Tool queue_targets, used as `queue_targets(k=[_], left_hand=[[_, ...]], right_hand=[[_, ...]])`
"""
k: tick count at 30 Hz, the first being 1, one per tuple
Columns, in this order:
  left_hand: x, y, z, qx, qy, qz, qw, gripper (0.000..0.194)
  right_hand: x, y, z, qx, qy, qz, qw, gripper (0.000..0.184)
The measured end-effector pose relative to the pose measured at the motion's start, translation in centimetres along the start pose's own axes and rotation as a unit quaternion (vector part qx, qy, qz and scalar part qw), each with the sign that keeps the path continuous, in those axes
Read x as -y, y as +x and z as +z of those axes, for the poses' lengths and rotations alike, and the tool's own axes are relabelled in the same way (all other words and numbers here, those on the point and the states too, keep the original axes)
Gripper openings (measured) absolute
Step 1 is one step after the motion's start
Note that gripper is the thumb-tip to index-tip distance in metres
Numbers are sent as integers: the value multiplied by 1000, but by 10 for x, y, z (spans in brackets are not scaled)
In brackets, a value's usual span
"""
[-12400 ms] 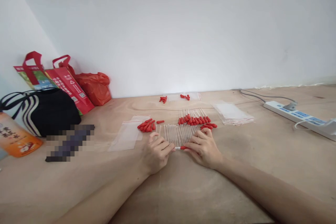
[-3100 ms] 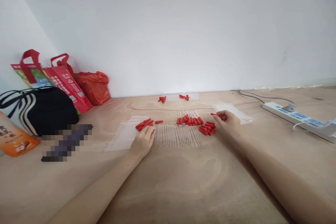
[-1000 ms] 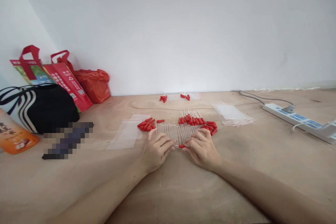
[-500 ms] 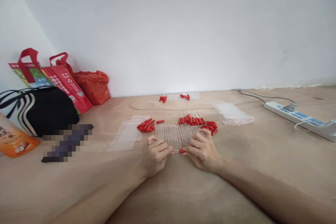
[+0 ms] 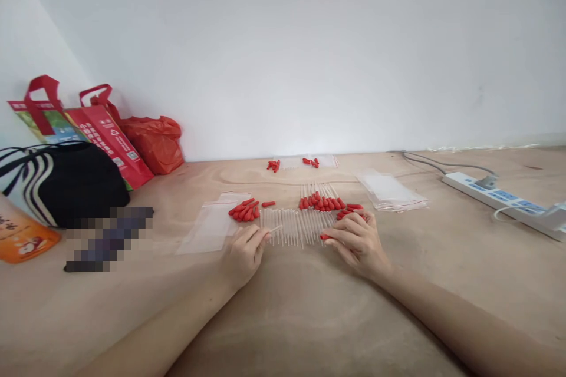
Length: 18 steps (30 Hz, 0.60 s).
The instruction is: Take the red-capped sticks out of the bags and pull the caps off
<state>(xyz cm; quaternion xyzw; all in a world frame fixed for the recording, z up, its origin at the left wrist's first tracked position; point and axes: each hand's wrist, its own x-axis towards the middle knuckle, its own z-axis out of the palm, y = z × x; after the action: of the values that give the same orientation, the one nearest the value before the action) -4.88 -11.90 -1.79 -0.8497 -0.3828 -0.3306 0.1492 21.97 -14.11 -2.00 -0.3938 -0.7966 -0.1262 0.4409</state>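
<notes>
My left hand (image 5: 246,252) is closed in a pinch on a thin glass dropper tube (image 5: 276,228), whose free end points right. Between the fingertips of my right hand (image 5: 359,242) is a red rubber dropper bulb (image 5: 325,237), apart from the tube. A row of bare glass tubes (image 5: 292,225) lies side by side on the table between and beyond my hands. Behind it lie several droppers with red bulbs on their ends (image 5: 319,201). Loose red bulbs (image 5: 354,207) sit partly hidden behind my right hand. Another heap of red bulbs (image 5: 244,211) is beyond my left hand.
Clear zip bags lie at left (image 5: 207,227) and in a stack at right (image 5: 391,191). More bulbs (image 5: 273,165) and a bag are near the wall. A power strip (image 5: 499,200) stands right; shopping bags (image 5: 115,141), a black bag (image 5: 84,182) and an orange pouch (image 5: 30,241) stand left.
Half a second ago my hands were together with tube and bulb end to end. Now they are apart: the left has moved left with the tube, the right moved right with the bulb.
</notes>
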Motion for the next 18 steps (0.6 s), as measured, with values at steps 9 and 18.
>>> queue_targets(k=[9,18], left_hand=[[20,8,13,-41,14,-28,999,25],[22,13,16,-14,10,-8,1000,20]], right_hand=[[-33,7,-3,-30,-68,186,980,27],[-55,10,-12,-13,-36,340,940,27]])
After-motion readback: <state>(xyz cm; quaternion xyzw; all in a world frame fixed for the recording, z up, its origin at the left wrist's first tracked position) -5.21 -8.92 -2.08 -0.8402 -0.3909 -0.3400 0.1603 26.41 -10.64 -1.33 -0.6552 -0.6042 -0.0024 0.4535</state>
